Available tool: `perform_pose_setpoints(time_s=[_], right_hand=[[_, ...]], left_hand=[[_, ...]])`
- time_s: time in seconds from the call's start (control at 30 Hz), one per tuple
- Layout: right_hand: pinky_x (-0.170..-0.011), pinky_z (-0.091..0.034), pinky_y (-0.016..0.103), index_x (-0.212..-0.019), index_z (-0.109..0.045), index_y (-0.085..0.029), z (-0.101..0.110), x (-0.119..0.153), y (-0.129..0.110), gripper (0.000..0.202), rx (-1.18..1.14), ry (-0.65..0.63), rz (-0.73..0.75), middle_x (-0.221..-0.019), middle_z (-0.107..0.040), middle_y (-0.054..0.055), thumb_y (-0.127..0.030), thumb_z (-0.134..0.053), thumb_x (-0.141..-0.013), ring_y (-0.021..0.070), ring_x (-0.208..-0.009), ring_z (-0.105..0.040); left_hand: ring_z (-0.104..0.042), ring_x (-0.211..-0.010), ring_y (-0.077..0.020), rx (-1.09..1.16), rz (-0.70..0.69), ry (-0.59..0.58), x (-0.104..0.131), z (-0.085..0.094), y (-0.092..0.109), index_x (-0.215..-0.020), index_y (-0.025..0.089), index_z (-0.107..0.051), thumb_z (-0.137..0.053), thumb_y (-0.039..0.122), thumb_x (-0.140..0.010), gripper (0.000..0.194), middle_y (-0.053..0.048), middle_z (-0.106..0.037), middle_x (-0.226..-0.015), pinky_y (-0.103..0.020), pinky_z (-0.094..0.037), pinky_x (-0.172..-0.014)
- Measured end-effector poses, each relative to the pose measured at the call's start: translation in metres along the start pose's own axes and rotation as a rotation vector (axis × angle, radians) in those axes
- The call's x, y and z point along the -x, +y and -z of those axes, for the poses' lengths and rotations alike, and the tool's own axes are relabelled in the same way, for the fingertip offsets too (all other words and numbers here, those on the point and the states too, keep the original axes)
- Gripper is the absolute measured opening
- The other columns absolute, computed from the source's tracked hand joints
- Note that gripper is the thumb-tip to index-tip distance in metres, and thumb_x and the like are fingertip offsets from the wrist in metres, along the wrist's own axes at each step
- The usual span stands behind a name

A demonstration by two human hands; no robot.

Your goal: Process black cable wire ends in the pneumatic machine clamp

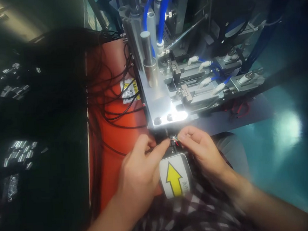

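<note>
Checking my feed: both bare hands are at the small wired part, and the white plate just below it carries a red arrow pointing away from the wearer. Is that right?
Not quite: the arrow on the white plate is yellow, not red, as the head view shows. The rest stands.

Head view, forward and down over hands (137, 169)

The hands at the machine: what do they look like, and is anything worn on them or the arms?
The bare human left hand and right hand wear no gloves; no rings or watches show. Both bare forearms show no sleeves, cables or markings. Between them is a dark-and-pale checked cloth garment.
</note>
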State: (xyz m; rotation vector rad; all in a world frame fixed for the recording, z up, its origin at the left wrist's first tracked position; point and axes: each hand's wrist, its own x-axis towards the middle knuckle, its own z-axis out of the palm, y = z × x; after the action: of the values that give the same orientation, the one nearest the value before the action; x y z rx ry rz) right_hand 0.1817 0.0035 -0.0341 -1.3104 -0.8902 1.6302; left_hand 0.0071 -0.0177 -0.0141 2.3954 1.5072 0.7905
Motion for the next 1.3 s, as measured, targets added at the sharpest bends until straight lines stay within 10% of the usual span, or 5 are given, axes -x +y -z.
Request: perform_pose_setpoints(time_s=[1.3], right_hand=[[-0.053,-0.037,0.023,-0.074,-0.059,-0.017,0.011,0.007,-0.009,0.023,0.205,-0.044,0.043,-0.067,-0.055,-0.001,-0.036,-0.056,-0.087,0.0106,-0.058,-0.045]], left_hand=[[-0.054,-0.070,-0.0147,-0.080,0.028,-0.209,-0.008,0.005,0.000,-0.121,0.030,-0.066,-0.043,0.014,-0.090,0.041,-0.004,-0.046,-0.084,-0.025,-0.050,-0.057]])
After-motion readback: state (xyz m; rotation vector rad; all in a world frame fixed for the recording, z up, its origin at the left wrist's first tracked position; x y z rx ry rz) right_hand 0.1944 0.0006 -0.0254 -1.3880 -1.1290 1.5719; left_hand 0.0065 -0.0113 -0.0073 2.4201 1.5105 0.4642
